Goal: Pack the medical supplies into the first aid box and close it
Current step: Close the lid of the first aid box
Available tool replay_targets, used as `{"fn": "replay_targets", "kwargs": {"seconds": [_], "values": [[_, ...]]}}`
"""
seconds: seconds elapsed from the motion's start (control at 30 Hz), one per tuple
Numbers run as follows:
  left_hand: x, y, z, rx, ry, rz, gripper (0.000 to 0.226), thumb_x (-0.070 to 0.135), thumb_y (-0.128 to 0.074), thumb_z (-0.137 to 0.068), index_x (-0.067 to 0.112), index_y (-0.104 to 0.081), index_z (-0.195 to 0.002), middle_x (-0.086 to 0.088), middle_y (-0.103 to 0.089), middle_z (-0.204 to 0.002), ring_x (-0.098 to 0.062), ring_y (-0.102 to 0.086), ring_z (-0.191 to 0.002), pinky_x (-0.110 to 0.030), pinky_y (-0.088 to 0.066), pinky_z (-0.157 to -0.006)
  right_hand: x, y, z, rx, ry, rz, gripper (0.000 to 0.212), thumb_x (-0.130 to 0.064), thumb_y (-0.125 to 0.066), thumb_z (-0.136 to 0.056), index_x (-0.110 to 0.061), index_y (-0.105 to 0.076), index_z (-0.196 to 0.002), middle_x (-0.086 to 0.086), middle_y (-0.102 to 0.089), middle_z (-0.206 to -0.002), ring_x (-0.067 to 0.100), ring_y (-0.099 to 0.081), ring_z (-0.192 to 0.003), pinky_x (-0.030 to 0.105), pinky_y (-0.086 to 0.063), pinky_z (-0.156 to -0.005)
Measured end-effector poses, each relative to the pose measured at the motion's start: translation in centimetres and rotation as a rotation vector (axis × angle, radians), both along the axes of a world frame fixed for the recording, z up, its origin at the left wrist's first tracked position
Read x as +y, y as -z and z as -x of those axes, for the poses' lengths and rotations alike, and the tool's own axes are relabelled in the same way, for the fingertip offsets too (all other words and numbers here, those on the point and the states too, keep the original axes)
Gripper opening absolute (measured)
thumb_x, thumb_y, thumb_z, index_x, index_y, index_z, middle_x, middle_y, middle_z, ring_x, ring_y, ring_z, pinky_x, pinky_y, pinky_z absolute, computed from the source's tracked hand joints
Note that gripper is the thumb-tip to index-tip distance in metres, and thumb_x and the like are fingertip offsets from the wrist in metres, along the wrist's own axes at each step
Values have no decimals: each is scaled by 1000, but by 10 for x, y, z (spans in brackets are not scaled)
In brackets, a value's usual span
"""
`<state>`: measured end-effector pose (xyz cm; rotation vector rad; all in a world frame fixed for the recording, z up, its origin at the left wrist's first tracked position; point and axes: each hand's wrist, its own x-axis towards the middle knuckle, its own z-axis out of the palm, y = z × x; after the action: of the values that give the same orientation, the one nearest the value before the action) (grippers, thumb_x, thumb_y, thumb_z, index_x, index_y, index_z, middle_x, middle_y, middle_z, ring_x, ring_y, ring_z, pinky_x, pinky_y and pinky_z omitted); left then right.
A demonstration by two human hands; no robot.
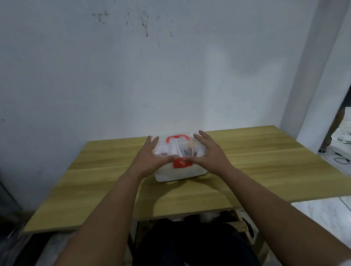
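A translucent white first aid box (179, 172) with a red handle (177, 137) and a red front latch (181, 163) stands in the middle of the wooden table (265, 168). Its clear lid is down, and small supplies show blurred through it. My left hand (149, 157) lies flat over the box's left side, fingers spread, thumb at the front edge beside the latch. My right hand (207, 153) rests on the right side in the same way, its thumb at the latch. Neither hand wraps around the box.
A white wall rises right behind the table. At the far right a person's legs (338, 120) stand in a doorway, with cables (344, 159) on the marble floor. My dark-trousered knees (196, 246) sit under the table's near edge.
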<state>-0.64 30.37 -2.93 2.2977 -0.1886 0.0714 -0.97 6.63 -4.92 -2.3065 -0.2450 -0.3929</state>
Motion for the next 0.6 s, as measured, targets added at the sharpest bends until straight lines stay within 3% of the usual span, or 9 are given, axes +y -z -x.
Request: {"fn": "replay_targets", "kwargs": {"seconds": [0.13,0.3,0.43,0.6], "values": [[5,13,0,-58,74,-28,145,73,-92,-44,29,-22,-164,10,-1,-172,-12,-38,-144,-30,-46,-105,-7,9,1,-51,-15,57,114,-64,-88,-58,-26,-41,-154,-6,-22,-167,16,-27,-151,42,-34,-118],[6,22,-8,-169,80,-64,134,59,-95,-55,28,-22,-164,9,-5,-172,-8,-29,-146,-23,-38,-103,-8,22,-8,-128,-7,80,113,-70,-85,-56,-28,-42,-151,-7,-24,-166,15,-31,-149,38,-39,-112],[7,26,-18,-209,65,-74,129,54,-94,-60,27,-22,-164,8,-6,-172,-14,-23,-153,-24,-33,-104,-8,32,-19,-185,-3,84,110,-70,-84,-58,-29,-42,-150,-8,-24,-165,14,-32,-148,34,-40,-108],[9,32,-38,-224,50,-78,129,53,-95,-59,30,-22,-163,11,-5,-172,-16,-23,-153,-33,-40,-108,-7,35,-37,-205,-3,111,108,-62,-89,-59,-36,-36,-150,-13,-19,-166,10,-29,-148,33,-42,-105]]}}
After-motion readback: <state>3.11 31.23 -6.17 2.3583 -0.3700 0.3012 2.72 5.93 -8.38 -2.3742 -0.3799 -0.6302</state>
